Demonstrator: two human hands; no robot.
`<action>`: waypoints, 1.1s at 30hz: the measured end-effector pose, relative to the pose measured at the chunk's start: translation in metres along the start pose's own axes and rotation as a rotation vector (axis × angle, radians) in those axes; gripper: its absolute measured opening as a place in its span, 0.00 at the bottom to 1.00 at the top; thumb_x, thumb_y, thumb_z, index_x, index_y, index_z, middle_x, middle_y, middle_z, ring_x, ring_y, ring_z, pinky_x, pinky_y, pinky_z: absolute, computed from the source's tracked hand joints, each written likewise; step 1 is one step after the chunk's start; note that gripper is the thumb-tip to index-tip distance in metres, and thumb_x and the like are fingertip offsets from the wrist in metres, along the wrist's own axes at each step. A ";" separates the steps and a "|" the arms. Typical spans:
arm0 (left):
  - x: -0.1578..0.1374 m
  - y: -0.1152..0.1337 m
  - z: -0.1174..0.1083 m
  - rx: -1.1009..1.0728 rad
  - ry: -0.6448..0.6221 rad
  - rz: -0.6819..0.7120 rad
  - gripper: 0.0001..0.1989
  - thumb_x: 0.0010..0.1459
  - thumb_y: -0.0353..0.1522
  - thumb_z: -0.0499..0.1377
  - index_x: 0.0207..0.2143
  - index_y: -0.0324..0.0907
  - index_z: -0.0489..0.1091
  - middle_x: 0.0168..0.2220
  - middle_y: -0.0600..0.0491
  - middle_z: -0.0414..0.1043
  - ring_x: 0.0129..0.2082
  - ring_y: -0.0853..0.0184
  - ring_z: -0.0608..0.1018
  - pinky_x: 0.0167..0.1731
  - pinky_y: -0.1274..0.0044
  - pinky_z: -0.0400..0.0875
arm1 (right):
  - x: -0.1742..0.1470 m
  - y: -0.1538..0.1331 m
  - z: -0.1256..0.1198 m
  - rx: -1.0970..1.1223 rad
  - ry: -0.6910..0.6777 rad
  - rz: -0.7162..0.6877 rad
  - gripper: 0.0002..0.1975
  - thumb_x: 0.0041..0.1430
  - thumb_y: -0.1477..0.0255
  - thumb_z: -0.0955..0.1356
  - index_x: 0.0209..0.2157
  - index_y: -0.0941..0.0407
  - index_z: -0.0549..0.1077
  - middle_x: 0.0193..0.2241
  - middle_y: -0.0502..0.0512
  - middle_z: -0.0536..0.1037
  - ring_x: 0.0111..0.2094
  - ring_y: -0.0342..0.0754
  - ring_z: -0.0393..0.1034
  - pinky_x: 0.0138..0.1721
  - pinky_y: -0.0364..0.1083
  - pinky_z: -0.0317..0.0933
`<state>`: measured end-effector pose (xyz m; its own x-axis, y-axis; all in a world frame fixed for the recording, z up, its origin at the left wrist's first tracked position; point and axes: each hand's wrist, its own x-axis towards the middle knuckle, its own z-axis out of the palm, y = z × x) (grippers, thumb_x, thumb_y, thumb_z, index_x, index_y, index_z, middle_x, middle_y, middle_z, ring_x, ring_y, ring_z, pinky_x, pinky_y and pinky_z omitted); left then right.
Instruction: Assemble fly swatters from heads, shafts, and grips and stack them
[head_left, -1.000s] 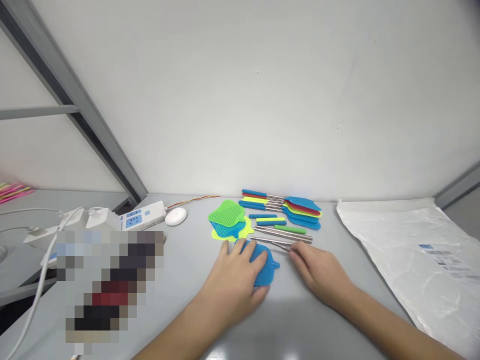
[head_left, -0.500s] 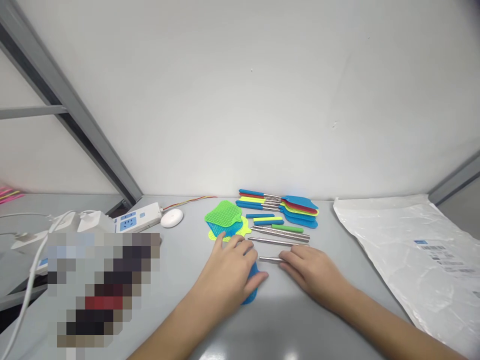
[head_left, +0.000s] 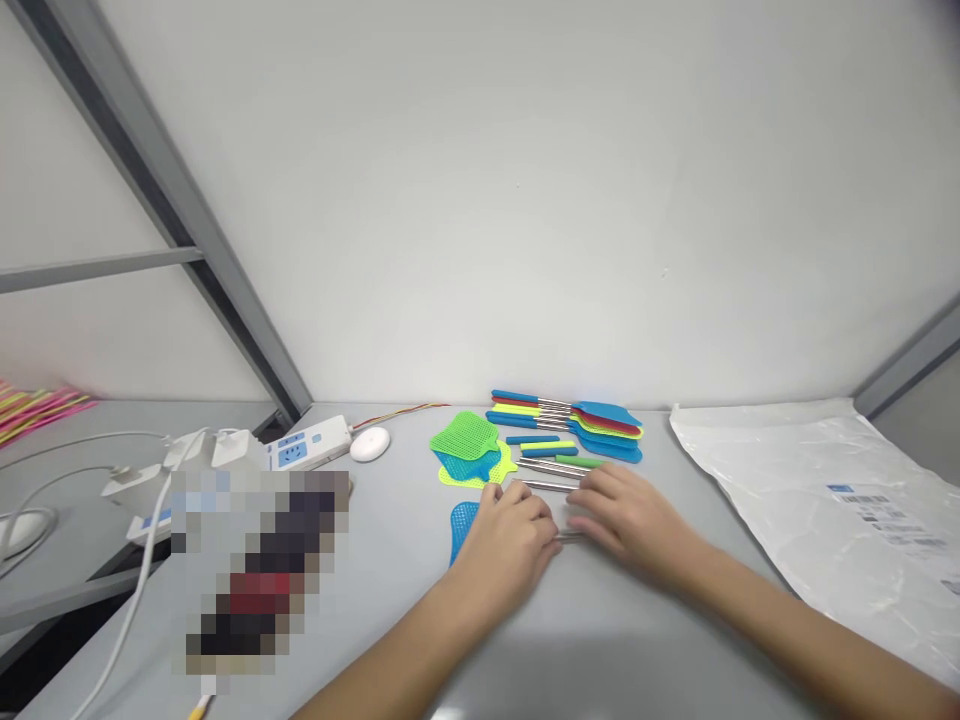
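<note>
A blue fly swatter head (head_left: 463,525) sticks out to the left of my left hand (head_left: 514,540). The fingers are curled closed over its neck, which they hide. Just to the right, my right hand (head_left: 634,515) is slightly blurred, thumb and fingers bent around a thin metal rod (head_left: 568,537). A short stretch of this rod shows between the two hands; whether it sits in the swatter head is hidden. Beyond the hands lie more metal rods (head_left: 551,486) and a green handle grip (head_left: 577,461), partly covered by my right hand.
Loose swatter heads (head_left: 465,436) in green, blue and yellow lie behind my left hand. Assembled fly swatters (head_left: 607,430) are stacked by the wall, with blue and yellow grips (head_left: 536,445) before them. A power strip (head_left: 307,445), a white round device (head_left: 370,444) and a plastic mailer (head_left: 810,480) flank them.
The blue swatter head, earlier under my left palm, now points out to the left. My left hand has closed and come nearer the rod and my right hand. The view has shifted slightly left.
</note>
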<state>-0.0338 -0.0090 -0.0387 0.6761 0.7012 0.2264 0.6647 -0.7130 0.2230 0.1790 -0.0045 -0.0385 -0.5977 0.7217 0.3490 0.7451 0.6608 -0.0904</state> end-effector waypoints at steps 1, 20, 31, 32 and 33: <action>-0.001 0.000 -0.001 -0.006 0.000 0.006 0.12 0.64 0.37 0.52 0.34 0.45 0.74 0.36 0.53 0.74 0.43 0.62 0.67 0.38 0.67 0.55 | 0.009 0.003 -0.005 -0.005 0.009 0.011 0.14 0.66 0.64 0.59 0.40 0.54 0.73 0.34 0.56 0.72 0.37 0.48 0.64 0.38 0.47 0.57; -0.006 -0.010 0.006 -0.010 0.002 0.002 0.09 0.61 0.36 0.54 0.32 0.43 0.70 0.35 0.53 0.71 0.42 0.63 0.67 0.40 0.69 0.56 | 0.129 0.029 0.030 -0.042 -0.198 0.134 0.10 0.60 0.67 0.65 0.34 0.51 0.79 0.34 0.54 0.71 0.33 0.46 0.68 0.29 0.42 0.55; -0.001 -0.007 0.002 -0.067 -0.038 -0.058 0.06 0.60 0.37 0.55 0.34 0.44 0.67 0.39 0.53 0.69 0.43 0.61 0.66 0.41 0.67 0.57 | 0.131 0.028 0.036 -0.110 -0.156 0.142 0.08 0.58 0.66 0.68 0.35 0.54 0.78 0.36 0.56 0.70 0.41 0.50 0.65 0.35 0.43 0.58; -0.001 -0.006 0.001 -0.070 -0.042 -0.058 0.07 0.60 0.38 0.55 0.35 0.45 0.68 0.40 0.53 0.68 0.43 0.61 0.66 0.42 0.66 0.57 | 0.130 0.028 0.037 -0.116 -0.147 0.138 0.08 0.58 0.66 0.68 0.35 0.54 0.78 0.36 0.56 0.70 0.41 0.49 0.65 0.34 0.43 0.58; -0.001 -0.004 0.001 -0.073 -0.045 -0.056 0.09 0.59 0.40 0.56 0.37 0.45 0.68 0.40 0.53 0.68 0.44 0.60 0.66 0.43 0.65 0.57 | 0.128 0.028 0.037 -0.122 -0.138 0.133 0.08 0.58 0.67 0.68 0.35 0.54 0.78 0.36 0.56 0.70 0.41 0.49 0.65 0.33 0.43 0.58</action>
<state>-0.0367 -0.0061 -0.0412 0.6530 0.7382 0.1694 0.6782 -0.6695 0.3030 0.1123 0.1142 -0.0308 -0.5205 0.8276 0.2104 0.8452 0.5343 -0.0106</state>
